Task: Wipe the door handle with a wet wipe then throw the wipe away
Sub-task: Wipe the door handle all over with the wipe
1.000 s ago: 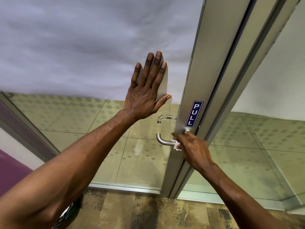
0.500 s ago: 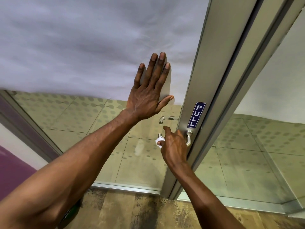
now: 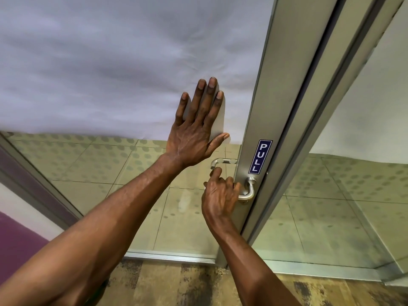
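Note:
A brushed metal lever door handle sticks out of the grey metal door frame, below a blue PULL sticker. My right hand is wrapped around the free end of the handle; the wet wipe is hidden inside the fingers. My left hand lies flat on the frosted glass door, fingers spread, above and left of the handle. A second handle on the far side shows through the glass.
Clear lower glass shows a tiled floor with dots beyond. A second glass panel stands right of the frame. Patterned brown carpet lies underfoot. A purple and white wall is at the far left.
My right hand slid from the handle's base by the frame out along the lever to its free end. The white wipe, seen earlier, is now hidden in the fist. My left hand stayed flat.

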### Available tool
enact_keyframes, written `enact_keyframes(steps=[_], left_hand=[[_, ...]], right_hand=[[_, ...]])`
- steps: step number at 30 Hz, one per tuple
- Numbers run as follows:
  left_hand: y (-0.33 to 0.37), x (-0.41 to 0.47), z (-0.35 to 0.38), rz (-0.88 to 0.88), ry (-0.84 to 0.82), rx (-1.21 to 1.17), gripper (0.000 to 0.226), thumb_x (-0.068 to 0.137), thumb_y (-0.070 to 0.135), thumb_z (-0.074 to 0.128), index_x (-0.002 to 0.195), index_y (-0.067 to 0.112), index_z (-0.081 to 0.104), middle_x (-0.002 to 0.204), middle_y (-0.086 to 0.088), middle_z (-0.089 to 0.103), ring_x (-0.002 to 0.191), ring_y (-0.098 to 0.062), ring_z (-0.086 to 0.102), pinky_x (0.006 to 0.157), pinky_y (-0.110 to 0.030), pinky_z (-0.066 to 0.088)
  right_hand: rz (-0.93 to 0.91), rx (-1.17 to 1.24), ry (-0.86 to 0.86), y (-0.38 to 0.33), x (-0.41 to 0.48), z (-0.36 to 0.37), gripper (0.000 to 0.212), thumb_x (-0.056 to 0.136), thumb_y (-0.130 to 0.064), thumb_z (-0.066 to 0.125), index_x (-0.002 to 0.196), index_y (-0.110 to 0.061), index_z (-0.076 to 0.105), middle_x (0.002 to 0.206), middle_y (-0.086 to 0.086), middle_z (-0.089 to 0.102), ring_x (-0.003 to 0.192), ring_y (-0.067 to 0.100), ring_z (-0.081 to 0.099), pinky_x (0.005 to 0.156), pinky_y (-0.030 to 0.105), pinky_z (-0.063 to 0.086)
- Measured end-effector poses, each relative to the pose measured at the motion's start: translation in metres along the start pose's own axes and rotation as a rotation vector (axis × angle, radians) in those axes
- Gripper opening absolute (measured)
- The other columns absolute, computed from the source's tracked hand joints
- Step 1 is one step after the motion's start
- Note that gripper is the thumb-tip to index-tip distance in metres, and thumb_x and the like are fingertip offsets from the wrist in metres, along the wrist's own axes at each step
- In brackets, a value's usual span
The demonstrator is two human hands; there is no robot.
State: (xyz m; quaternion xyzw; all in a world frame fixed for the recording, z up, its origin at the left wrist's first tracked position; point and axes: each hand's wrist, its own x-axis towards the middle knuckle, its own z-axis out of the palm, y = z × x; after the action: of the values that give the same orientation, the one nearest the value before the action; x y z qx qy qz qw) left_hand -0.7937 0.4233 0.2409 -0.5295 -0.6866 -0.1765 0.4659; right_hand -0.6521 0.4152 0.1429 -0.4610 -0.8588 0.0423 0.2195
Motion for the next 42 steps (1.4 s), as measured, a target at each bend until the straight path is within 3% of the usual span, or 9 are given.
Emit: enact_keyframes(steps=[6, 12, 16, 24, 28, 32, 36, 40, 42], left_hand=[[0.0, 0.0, -0.003, -0.001, -0.015, 0.001, 0.1, 0.111, 0.072, 0.042, 0.177, 0.013, -0.005, 0.183, -0.006, -0.028, 0.172, -0.026, -0.026, 0.142, -0.05, -0.014], [0.0, 0.0, -0.003, 0.0, -0.018, -0.001, 0.101, 0.111, 0.072, 0.043, 0.177, 0.013, -0.006, 0.182, -0.006, -0.03, 0.172, -0.026, -0.028, 0.142, -0.05, -0.015], [0.0, 0.0, -0.002, -0.002, -0.017, -0.003, 0.1, 0.111, 0.072, 0.042, 0.177, 0.012, -0.004, 0.182, -0.006, -0.03, 0.172, -0.026, -0.028, 0.141, -0.05, -0.015], [0.0, 0.001, -0.002, -0.002, -0.022, -0.009, 0.1, 0.111, 0.072, 0.042, 0.177, 0.014, -0.006, 0.182, -0.005, -0.031, 0.172, -0.026, -0.028, 0.141, -0.05, -0.016], [0.0, 0.001, -0.001, -0.003, -0.025, -0.01, 0.102, 0.111, 0.073, 0.042, 0.177, 0.015, -0.008, 0.182, -0.006, -0.032, 0.172, -0.027, -0.028, 0.141, -0.051, -0.015], [0.0, 0.001, -0.001, -0.003, -0.033, -0.005, 0.103, 0.11, 0.074, 0.042, 0.177, 0.014, -0.009, 0.182, -0.006, -0.034, 0.171, -0.027, -0.03, 0.141, -0.05, -0.017], [0.0, 0.001, -0.002, -0.003, -0.042, -0.003, 0.103, 0.11, 0.073, 0.042, 0.176, 0.014, -0.01, 0.181, -0.006, -0.035, 0.171, -0.026, -0.032, 0.14, -0.05, -0.017], [0.001, 0.0, -0.003, -0.003, -0.044, 0.004, 0.104, 0.111, 0.073, 0.042, 0.176, 0.014, -0.014, 0.18, -0.006, -0.037, 0.17, -0.026, -0.034, 0.14, -0.05, -0.018], [0.001, 0.0, -0.004, -0.003, -0.043, 0.001, 0.104, 0.111, 0.072, 0.043, 0.176, 0.015, -0.014, 0.181, -0.006, -0.036, 0.17, -0.026, -0.033, 0.14, -0.05, -0.017]], right_hand=[[-0.209, 0.036, 0.088, 0.03, -0.01, -0.005, 0.04, 0.08, -0.024, 0.089, 0.108, -0.014, 0.063, 0.069, 0.006, 0.074, 0.077, 0.031, 0.067, 0.074, 0.042, 0.047], [-0.388, 0.036, 0.138, 0.088, -0.018, 0.005, 0.057, 0.072, -0.01, 0.091, 0.118, -0.02, 0.057, 0.09, 0.007, 0.063, 0.079, 0.024, 0.05, 0.069, 0.034, 0.044], [-0.535, -0.006, 0.185, 0.133, -0.005, 0.001, 0.055, 0.073, -0.019, 0.092, 0.117, -0.022, 0.059, 0.099, 0.008, 0.063, 0.089, 0.018, 0.04, 0.068, 0.033, 0.051], [-0.749, -0.029, 0.166, 0.179, 0.004, -0.006, 0.049, 0.08, -0.002, 0.083, 0.127, -0.011, 0.069, 0.118, 0.006, 0.078, 0.097, 0.025, 0.058, 0.074, 0.038, 0.054], [-0.678, -0.006, 0.191, 0.189, -0.004, 0.004, 0.069, 0.074, 0.009, 0.085, 0.139, -0.005, 0.067, 0.136, 0.01, 0.072, 0.1, 0.03, 0.069, 0.081, 0.037, 0.06], [-0.561, 0.074, 0.239, 0.183, -0.014, 0.017, 0.074, 0.072, 0.021, 0.079, 0.141, 0.001, 0.062, 0.144, 0.012, 0.067, 0.102, 0.029, 0.057, 0.079, 0.037, 0.061], [-0.303, 0.33, 0.259, 0.165, -0.028, 0.025, 0.072, 0.076, 0.026, 0.075, 0.142, 0.0, 0.062, 0.137, 0.014, 0.07, 0.098, 0.033, 0.065, 0.084, 0.04, 0.064], [-0.112, 0.55, 0.343, 0.147, -0.034, 0.026, 0.05, 0.09, 0.009, 0.072, 0.138, -0.004, 0.066, 0.114, 0.011, 0.075, 0.091, 0.021, 0.061, 0.087, 0.009, 0.051], [0.108, 0.731, 0.313, 0.139, -0.036, 0.024, 0.044, 0.094, -0.001, 0.074, 0.136, -0.014, 0.07, 0.105, 0.007, 0.071, 0.085, 0.014, 0.063, 0.082, -0.004, 0.044]])
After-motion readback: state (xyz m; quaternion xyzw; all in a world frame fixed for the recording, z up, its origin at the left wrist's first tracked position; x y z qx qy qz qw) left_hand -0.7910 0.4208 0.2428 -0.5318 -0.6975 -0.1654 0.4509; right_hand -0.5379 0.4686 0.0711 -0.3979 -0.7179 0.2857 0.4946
